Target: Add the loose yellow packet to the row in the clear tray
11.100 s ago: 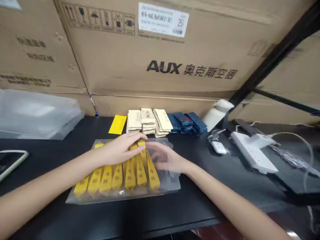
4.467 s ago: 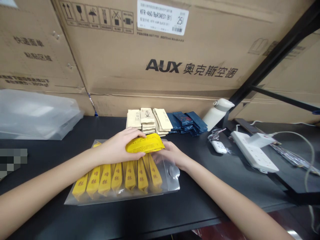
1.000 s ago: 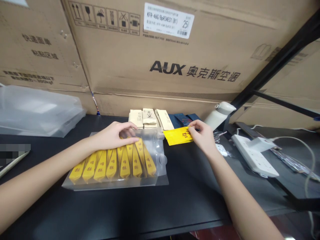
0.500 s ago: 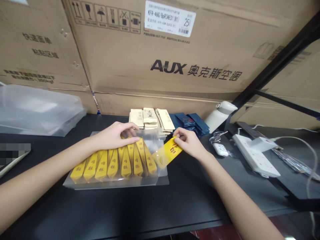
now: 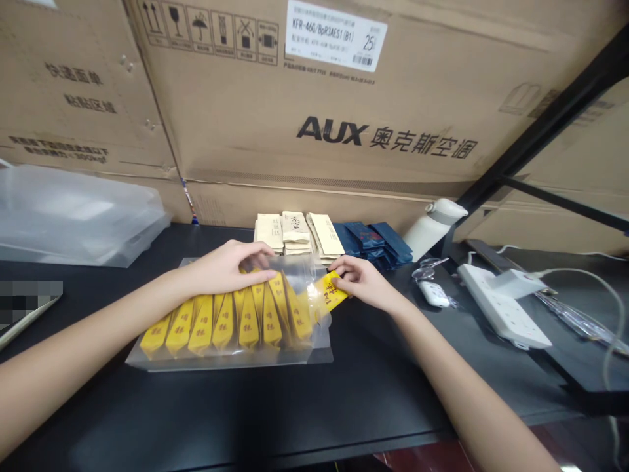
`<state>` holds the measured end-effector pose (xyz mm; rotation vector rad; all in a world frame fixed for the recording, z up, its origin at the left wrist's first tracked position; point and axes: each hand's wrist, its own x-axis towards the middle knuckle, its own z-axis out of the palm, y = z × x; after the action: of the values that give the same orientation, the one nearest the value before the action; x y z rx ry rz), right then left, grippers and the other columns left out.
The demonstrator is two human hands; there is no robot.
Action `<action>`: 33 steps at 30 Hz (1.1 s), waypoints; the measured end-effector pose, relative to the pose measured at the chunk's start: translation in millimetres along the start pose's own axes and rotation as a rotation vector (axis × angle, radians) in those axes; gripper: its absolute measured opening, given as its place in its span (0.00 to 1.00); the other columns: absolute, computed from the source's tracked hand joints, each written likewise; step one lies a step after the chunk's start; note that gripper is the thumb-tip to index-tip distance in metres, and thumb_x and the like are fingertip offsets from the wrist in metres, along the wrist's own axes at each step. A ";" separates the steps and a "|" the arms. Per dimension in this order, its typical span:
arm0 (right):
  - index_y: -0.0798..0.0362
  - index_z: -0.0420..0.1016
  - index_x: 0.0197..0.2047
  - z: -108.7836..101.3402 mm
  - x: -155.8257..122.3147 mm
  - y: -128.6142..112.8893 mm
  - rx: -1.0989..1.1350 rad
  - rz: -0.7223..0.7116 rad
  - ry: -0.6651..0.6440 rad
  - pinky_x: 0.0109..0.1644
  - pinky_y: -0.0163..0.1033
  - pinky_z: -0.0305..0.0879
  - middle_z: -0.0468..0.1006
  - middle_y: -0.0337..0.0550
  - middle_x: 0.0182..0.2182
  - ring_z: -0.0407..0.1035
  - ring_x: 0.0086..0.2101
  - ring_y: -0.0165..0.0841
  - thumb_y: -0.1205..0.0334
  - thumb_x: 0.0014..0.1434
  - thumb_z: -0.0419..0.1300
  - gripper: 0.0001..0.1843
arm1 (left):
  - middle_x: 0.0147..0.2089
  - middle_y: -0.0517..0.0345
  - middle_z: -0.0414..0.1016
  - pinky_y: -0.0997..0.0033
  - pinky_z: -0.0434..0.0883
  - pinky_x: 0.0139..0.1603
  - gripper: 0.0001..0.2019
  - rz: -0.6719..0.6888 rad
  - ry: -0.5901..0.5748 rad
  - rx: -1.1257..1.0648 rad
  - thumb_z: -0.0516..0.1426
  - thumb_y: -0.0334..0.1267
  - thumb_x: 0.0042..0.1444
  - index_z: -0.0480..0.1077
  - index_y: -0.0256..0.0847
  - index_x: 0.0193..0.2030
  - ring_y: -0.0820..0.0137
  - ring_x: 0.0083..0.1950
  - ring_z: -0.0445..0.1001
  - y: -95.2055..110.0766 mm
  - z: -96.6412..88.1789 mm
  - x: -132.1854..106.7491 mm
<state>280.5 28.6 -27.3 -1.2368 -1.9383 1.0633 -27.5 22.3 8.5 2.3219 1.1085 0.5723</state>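
We see the left hand (image 5: 223,269), fingers closed on the mouth of the clear pouch (image 5: 319,354) (the packed sachets (image 5: 226,324) lie below them). Just right of these fingers, the right hand (image 5: 361,283) pinches a loose sachet (image 5: 330,294), its lower end inside the pouch, above the dark surface (image 5: 373,380).

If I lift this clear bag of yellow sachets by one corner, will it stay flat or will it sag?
It would probably sag: the clear bag is thin film that already wrinkles at its mouth near the left hand. The yellow sachets lie loose in a fanned row, so they would likely slide together. Its glossy surface may be slippery.
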 end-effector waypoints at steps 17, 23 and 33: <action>0.56 0.74 0.35 1.0 4.4 1.8 0.050 -0.009 0.108 0.30 0.35 0.66 0.74 0.39 0.28 0.69 0.25 0.27 0.65 0.46 0.62 0.10 | 0.43 0.52 0.81 0.66 0.74 0.42 0.21 0.004 -0.022 0.039 0.56 0.54 0.58 0.71 0.41 0.50 0.63 0.43 0.79 0.2 0.5 -0.1; 0.54 0.73 0.32 1.1 5.8 -1.8 0.087 -0.088 0.328 0.33 0.36 0.68 0.76 0.42 0.29 0.70 0.29 0.30 0.61 0.48 0.63 0.08 | 0.44 0.52 0.80 0.67 0.74 0.41 0.22 -0.005 -0.028 0.062 0.56 0.55 0.58 0.71 0.41 0.51 0.63 0.43 0.79 0.0 0.5 0.2; 0.54 0.73 0.33 10.2 5.3 1.1 0.077 -0.096 0.235 0.35 0.38 0.69 0.76 0.43 0.30 0.71 0.29 0.31 0.58 0.51 0.63 0.09 | 0.43 0.52 0.80 0.68 0.72 0.42 0.22 0.009 -0.029 0.088 0.56 0.55 0.59 0.72 0.40 0.51 0.65 0.43 0.78 -0.4 0.6 0.6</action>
<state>270.7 30.7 -33.1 -1.1590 -1.7436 0.8929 -27.0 22.8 7.9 2.4030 1.1316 0.5003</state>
